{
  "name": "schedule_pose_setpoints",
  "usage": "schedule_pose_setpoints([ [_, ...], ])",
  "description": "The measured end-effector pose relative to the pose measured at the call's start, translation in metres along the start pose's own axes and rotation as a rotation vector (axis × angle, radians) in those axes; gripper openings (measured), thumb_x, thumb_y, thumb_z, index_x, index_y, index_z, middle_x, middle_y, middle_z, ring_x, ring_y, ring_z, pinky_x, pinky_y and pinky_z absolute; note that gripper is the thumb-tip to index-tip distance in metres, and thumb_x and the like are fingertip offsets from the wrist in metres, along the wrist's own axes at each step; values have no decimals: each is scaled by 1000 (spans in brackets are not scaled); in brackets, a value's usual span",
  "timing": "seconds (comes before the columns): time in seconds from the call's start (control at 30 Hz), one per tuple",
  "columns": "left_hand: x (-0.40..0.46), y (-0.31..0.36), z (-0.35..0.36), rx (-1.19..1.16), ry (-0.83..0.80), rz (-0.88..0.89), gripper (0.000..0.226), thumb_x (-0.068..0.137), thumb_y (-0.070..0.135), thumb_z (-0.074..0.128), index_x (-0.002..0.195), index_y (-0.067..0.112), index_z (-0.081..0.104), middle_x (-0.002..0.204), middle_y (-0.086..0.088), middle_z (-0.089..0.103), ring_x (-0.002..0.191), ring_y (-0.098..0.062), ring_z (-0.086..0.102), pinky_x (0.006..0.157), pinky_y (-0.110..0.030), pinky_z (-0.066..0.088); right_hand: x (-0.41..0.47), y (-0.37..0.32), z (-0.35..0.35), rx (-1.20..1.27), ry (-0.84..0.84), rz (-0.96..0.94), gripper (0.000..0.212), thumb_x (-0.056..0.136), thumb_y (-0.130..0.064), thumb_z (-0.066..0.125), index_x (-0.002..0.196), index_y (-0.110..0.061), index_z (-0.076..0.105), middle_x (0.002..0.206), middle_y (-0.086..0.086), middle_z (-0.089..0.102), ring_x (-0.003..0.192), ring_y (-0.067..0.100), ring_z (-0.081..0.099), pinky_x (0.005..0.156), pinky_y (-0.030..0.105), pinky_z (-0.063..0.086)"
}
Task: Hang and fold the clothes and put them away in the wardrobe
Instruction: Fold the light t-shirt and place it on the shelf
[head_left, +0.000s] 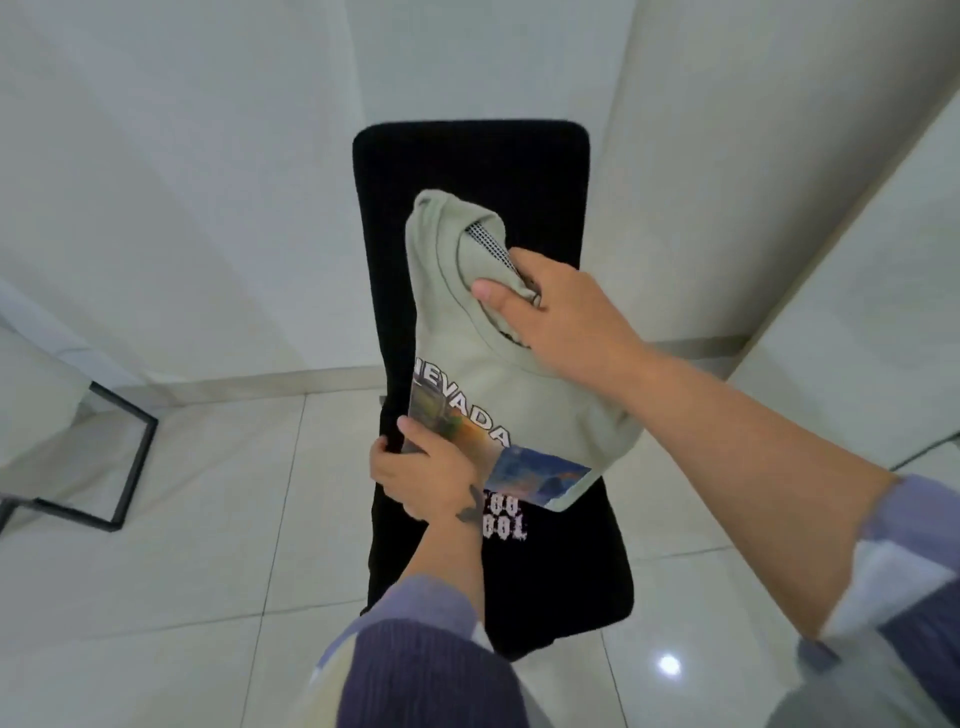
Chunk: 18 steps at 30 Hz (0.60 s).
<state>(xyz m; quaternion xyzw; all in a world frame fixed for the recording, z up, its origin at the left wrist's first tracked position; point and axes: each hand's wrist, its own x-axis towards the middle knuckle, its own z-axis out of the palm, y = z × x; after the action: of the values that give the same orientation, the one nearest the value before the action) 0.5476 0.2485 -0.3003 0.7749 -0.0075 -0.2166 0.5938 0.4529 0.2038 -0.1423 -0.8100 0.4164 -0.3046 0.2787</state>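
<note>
A folded pale green T-shirt (457, 332) with a "NEVADA" print and a colourful picture hangs in the air over a black chair. My right hand (550, 306) grips it at the collar, thumb on the front and fingers tucked inside the neck opening. My left hand (421, 467) holds the shirt's lower left edge by the picture, fingers curled round the fabric. Beneath it, a black garment (504, 519) with white lettering lies on the chair seat, mostly hidden by the green shirt and my left hand.
The black chair (467, 166) stands on glossy white floor tiles against white walls. A black metal frame (119, 457) of some furniture sits on the floor at the left. A tall white panel (852, 291) rises at the right.
</note>
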Motion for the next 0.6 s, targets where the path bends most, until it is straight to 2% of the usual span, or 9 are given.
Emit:
schedule_pose_setpoints([
  [0.03,-14,13,-3,-73,-28,-71,58,95,49,41,135,8,42,139,-13,45,126,-32,45,100,-43,37,0,-12,-26,-24,66,-12,26,93,-48,50,98,-24,60,87,-10,67,82,11,62,78,28,50],
  [0.1,-42,38,-6,-177,-149,-179,66,93,57,38,138,9,39,140,-13,46,125,-31,46,101,-39,36,-5,-35,-78,-103,200,-27,22,93,-45,51,92,-23,56,80,-10,63,79,13,58,68,18,42],
  [0.17,-74,66,-1,-224,-304,-245,69,94,60,31,138,8,41,136,-13,50,122,-31,49,98,-35,37,-17,-51,-130,-176,338,-23,28,94,-42,50,90,-15,55,76,-4,59,74,14,52,61,19,36],
  [0.23,-109,91,8,-290,-452,-263,70,93,65,28,129,10,51,124,-10,58,112,-29,55,90,-33,41,-39,-59,-180,-200,476,7,30,95,-41,50,91,-12,55,75,-3,58,72,13,48,60,18,35],
  [0.3,-150,113,16,-321,-512,-176,62,91,66,31,108,13,59,98,-1,64,94,-24,61,78,-32,45,-69,-60,-226,-194,604,54,29,95,-40,50,99,-12,58,84,-3,61,77,10,52,63,18,36],
  [0.37,-192,131,21,-268,-505,-14,54,94,60,35,94,12,59,81,4,59,80,-21,59,70,-29,40,-107,-56,-268,-192,737,86,30,95,-41,50,103,-13,58,89,-6,61,82,7,54,68,16,39],
  [0.43,-234,145,25,-236,-541,142,48,96,53,36,91,11,57,80,3,56,74,-19,51,67,-26,33,-151,-49,-305,-208,851,153,31,95,-42,49,108,-15,58,92,-8,61,86,9,55,73,22,40],
  [0.53,-298,149,31,-195,-638,335,46,98,49,37,93,9,57,84,-1,57,75,-19,47,64,-24,29,-225,-30,-347,-230,989,270,33,97,-42,46,118,-20,58,99,-10,60,92,8,53,76,21,36],
  [0.6,-344,140,34,-185,-705,418,45,98,49,37,96,9,59,83,-1,59,75,-19,49,60,-22,27,-279,-15,-368,-251,1067,336,36,98,-40,45,122,-17,56,103,-8,58,96,10,51,75,18,33],
])
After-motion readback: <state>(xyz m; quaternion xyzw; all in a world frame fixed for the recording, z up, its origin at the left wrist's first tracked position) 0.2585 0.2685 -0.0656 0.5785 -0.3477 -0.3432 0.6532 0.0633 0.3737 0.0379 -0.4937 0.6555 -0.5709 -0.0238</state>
